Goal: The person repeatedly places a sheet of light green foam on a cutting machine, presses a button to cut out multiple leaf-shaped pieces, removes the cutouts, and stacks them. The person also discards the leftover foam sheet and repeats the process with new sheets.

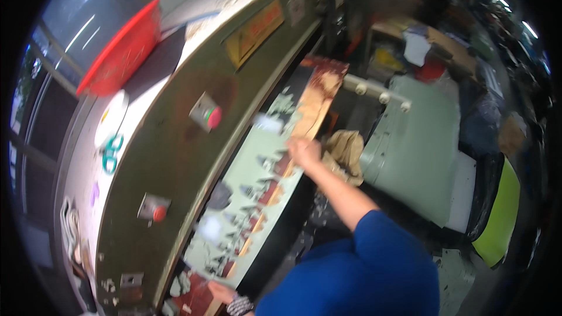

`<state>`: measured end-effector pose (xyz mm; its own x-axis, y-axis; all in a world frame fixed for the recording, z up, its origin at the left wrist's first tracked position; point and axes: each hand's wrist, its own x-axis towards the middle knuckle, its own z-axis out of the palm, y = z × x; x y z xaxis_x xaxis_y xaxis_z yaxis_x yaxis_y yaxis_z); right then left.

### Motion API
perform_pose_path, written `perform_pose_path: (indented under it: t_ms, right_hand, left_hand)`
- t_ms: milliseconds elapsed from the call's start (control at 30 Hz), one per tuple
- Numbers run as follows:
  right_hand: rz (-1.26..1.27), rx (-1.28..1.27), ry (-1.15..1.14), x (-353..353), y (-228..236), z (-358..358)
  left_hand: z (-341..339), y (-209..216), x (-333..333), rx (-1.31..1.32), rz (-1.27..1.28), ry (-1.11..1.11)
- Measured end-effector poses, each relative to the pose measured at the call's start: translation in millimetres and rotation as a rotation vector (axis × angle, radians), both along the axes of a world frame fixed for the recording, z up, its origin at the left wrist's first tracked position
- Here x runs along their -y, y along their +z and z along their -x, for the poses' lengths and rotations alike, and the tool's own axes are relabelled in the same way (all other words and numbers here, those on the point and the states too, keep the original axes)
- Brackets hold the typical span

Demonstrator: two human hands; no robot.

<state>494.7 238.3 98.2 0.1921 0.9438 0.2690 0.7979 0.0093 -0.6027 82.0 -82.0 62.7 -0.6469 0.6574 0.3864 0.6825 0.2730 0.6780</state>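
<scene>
Setting: a crowded workshop is shown, with a large olive-green press machine (175, 140) curving across the left of the view.
Machine front: two red push buttons (213, 118) are mounted on grey housings, well apart.
Machine top: a red plastic tray (126, 47) and green-handled scissors (111, 152) are seen.
Work surface: a pale green cutting board (257, 199) is laid under the press head; scattered cut pieces are spread over it.
Right hand (304, 152): it is placed on the far edge of the cutting board, beside a brown worn patch; the grip cannot be told because of blur.
Left hand (221, 291): it is rested at the near end of the board, beaded wristband visible; finger state cannot be told.
Nearby: a crumpled tan cloth (348, 149) lies just beside the right hand.
Right side: a pale green metal cover (421, 146) is seen.
</scene>
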Motion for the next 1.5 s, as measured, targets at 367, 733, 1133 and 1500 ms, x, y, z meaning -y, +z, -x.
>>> perform_pose_path:
  t_ms: [367, 733, 1133, 1500]
  right_hand:
    - [0.045, -0.048, 0.955, 14.6, 15.3, 176.6]
    - [0.442, -0.756, 0.800, -17.8, 1.9, 213.8]
    - [0.848, -1.492, 0.454, -38.3, 12.8, 211.0]
    - [0.323, -2.041, 0.053, -71.6, 42.6, 86.4]
  left_hand:
    - [16.4, 30.1, -12.3, 0.335, 0.085, 0.203]
    - [-55.6, 42.9, -181.9, 0.217, 0.004, 0.014]
    - [-80.0, 52.5, -256.4, -0.037, 0.091, -0.066]
    - [-50.2, 70.7, -235.4, -0.168, 0.269, -0.058]
